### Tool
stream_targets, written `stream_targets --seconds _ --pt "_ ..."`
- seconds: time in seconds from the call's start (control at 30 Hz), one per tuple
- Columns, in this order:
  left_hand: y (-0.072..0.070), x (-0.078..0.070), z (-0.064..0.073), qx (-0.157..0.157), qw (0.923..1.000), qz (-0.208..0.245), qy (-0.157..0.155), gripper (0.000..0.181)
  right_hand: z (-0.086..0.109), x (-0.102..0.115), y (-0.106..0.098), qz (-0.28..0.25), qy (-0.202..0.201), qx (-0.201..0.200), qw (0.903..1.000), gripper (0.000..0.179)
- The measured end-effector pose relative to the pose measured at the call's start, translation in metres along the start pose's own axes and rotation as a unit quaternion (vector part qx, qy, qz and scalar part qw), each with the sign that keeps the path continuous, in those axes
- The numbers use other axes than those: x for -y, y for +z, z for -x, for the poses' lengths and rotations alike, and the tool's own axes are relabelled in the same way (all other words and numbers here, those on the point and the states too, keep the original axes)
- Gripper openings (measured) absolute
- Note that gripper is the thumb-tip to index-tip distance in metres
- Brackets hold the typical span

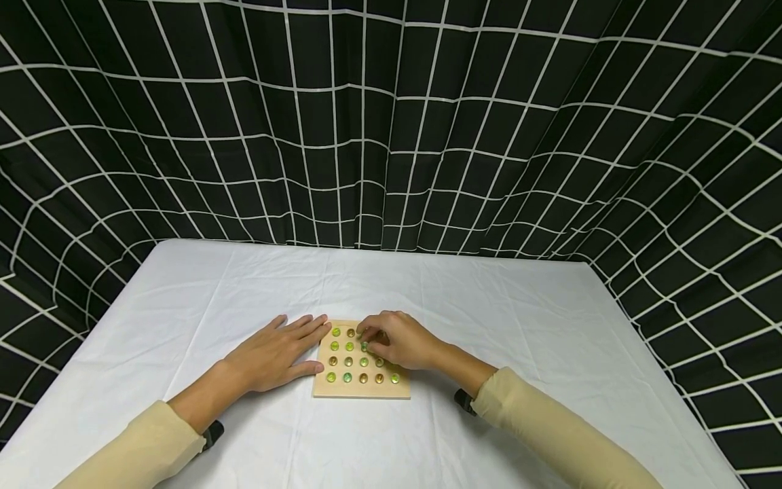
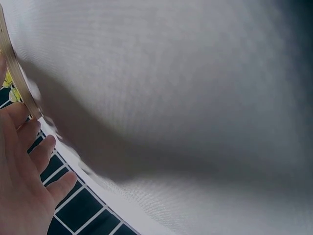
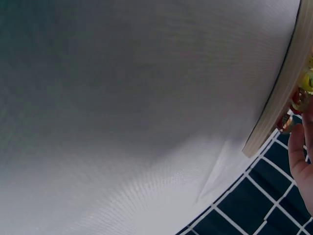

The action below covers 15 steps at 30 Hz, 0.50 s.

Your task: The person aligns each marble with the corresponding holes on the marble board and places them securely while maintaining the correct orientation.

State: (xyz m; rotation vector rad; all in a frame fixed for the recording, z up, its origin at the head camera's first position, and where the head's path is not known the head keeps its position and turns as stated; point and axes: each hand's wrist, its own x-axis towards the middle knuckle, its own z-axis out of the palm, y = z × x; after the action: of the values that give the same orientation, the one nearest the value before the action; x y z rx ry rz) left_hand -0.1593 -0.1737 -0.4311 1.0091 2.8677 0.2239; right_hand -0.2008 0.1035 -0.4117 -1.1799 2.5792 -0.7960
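Note:
A square wooden board [image 1: 362, 389] lies on the white cloth, bearing rows of green and amber glass marbles [image 1: 347, 377]. My left hand [image 1: 269, 356] rests at the board's left side, fingers spread, with fingertips and thumb touching its edge. In the left wrist view that hand [image 2: 24, 171] shows beside the board's wooden edge [image 2: 18, 73]. Over the board's far right part, my right hand [image 1: 400, 339] has thumb and forefinger curled together, pinching what looks like a marble, mostly hidden by the fingers. The right wrist view catches only part of this hand [image 3: 303, 161] near several marbles [image 3: 301, 98].
White cloth [image 1: 507, 319] covers the table on all sides of the board. A black curtain with a white grid [image 1: 379, 136] hangs behind and along both sides. Dark wrist devices [image 1: 212, 435] sit under both sleeves.

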Motion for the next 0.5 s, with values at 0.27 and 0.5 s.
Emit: stream_targets --seconds 0.27,0.5 --pt "0.0 -0.001 0.0 -0.005 1.0 -0.002 0.003 0.072 0.001 0.0 0.0 0.012 -0.004 -0.007 0.9999 0.026" --pt "0.0 0.0 0.0 -0.007 0.9999 -0.008 -0.001 0.072 0.001 -0.001 -0.01 -0.014 -0.004 -0.028 0.9995 0.024"
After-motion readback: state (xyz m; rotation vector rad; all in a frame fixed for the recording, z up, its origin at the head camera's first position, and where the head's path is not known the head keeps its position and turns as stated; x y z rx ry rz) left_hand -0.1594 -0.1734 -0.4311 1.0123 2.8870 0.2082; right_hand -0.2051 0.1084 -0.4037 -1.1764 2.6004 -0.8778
